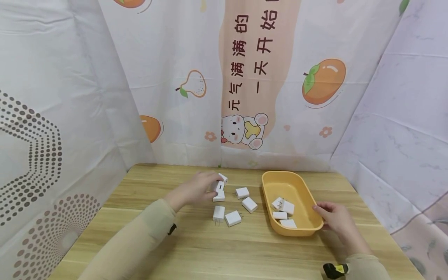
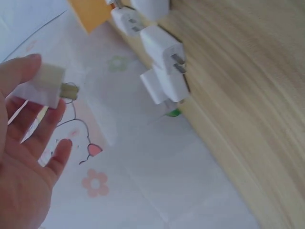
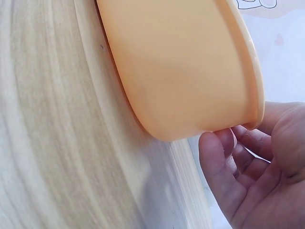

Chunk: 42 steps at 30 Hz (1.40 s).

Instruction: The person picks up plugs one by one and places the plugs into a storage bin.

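Note:
My left hand [image 1: 196,189] is over the table's middle, pinching a white plug-in charger [image 1: 220,187] between thumb and fingers. In the left wrist view that charger [image 2: 40,85] has its metal prongs pointing away from the palm. Right by this hand, two more white chargers [image 1: 218,197] lie on the table, one partly hidden behind the held one. My right hand [image 1: 336,219] grips the right rim of an orange-yellow plastic tray [image 1: 301,231], with thumb and curled fingers at its edge in the right wrist view. Several white chargers [image 1: 287,207] lie in the tray's left and near part.
Several loose chargers [image 1: 233,218] lie on the wooden table [image 1: 196,252] between the left hand and the tray, some with prongs showing. A printed cloth [image 1: 189,128] hangs along the table's back edge, and pale cloths hang at both sides.

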Each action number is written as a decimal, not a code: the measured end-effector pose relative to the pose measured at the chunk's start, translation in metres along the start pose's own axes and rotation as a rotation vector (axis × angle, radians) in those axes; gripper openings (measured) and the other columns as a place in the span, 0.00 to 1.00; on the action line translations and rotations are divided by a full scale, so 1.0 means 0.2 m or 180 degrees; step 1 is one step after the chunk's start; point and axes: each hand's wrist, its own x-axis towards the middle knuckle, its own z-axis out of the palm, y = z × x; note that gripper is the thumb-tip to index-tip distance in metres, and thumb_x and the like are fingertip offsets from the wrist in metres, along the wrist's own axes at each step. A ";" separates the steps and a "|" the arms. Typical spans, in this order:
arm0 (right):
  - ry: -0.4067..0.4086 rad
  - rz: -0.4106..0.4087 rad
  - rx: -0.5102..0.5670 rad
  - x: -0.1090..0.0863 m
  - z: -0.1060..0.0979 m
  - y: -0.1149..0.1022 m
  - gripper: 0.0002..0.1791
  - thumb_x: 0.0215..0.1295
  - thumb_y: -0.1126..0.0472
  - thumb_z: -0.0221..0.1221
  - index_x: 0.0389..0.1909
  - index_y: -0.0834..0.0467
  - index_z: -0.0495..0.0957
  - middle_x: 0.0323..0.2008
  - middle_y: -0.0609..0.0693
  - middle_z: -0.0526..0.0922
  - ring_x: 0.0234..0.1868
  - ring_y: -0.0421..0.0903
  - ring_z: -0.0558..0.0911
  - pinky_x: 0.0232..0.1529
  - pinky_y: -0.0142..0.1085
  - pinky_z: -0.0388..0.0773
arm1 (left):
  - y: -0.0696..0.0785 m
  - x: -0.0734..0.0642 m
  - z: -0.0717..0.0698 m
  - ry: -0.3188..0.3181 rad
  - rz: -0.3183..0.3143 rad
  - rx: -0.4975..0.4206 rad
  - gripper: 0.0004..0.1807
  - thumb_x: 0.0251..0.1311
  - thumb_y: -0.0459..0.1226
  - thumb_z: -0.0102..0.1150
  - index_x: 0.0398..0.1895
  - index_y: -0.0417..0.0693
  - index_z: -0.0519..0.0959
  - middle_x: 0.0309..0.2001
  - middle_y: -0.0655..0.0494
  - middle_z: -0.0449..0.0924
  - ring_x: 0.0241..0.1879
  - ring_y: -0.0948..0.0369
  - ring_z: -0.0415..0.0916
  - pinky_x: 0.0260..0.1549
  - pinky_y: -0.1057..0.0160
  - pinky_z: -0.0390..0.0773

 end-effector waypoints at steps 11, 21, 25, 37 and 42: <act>-0.0012 -0.0007 0.0008 0.00 0.00 -0.01 0.28 0.76 0.56 0.58 0.62 0.77 0.70 0.49 0.67 0.83 0.37 0.50 0.86 0.33 0.43 0.86 | 0.00 -0.01 -0.05 0.0529 0.0172 0.0224 0.25 0.62 0.40 0.71 0.62 0.50 0.79 0.57 0.58 0.77 0.57 0.59 0.74 0.59 0.51 0.70; -0.0011 -0.0003 0.0057 0.00 0.00 -0.01 0.28 0.76 0.56 0.59 0.62 0.77 0.70 0.49 0.67 0.83 0.37 0.51 0.87 0.33 0.44 0.86 | 0.05 0.06 -0.02 0.0695 0.0182 0.0181 0.26 0.64 0.43 0.70 0.63 0.48 0.76 0.55 0.57 0.80 0.53 0.60 0.77 0.54 0.54 0.73; 0.0007 0.0005 0.0060 0.00 0.00 0.00 0.28 0.75 0.57 0.60 0.61 0.77 0.71 0.48 0.66 0.83 0.37 0.50 0.86 0.33 0.44 0.86 | 0.09 0.12 -0.03 0.0813 0.0128 0.0106 0.21 0.62 0.44 0.71 0.56 0.50 0.77 0.48 0.60 0.82 0.46 0.63 0.78 0.48 0.57 0.74; 0.0017 0.0012 0.0067 -0.01 0.01 -0.01 0.26 0.75 0.57 0.60 0.60 0.77 0.72 0.47 0.64 0.82 0.35 0.50 0.86 0.33 0.44 0.86 | 0.23 0.39 0.00 0.0792 0.0074 0.0111 0.21 0.65 0.47 0.68 0.56 0.51 0.78 0.52 0.61 0.82 0.50 0.62 0.78 0.56 0.57 0.73; 0.0011 0.0013 0.0044 -0.01 0.01 -0.01 0.27 0.75 0.57 0.59 0.60 0.77 0.72 0.48 0.66 0.82 0.36 0.50 0.85 0.32 0.44 0.86 | 0.30 0.51 0.03 0.0791 0.0018 0.0021 0.21 0.66 0.48 0.67 0.58 0.51 0.78 0.54 0.60 0.82 0.52 0.63 0.77 0.57 0.61 0.73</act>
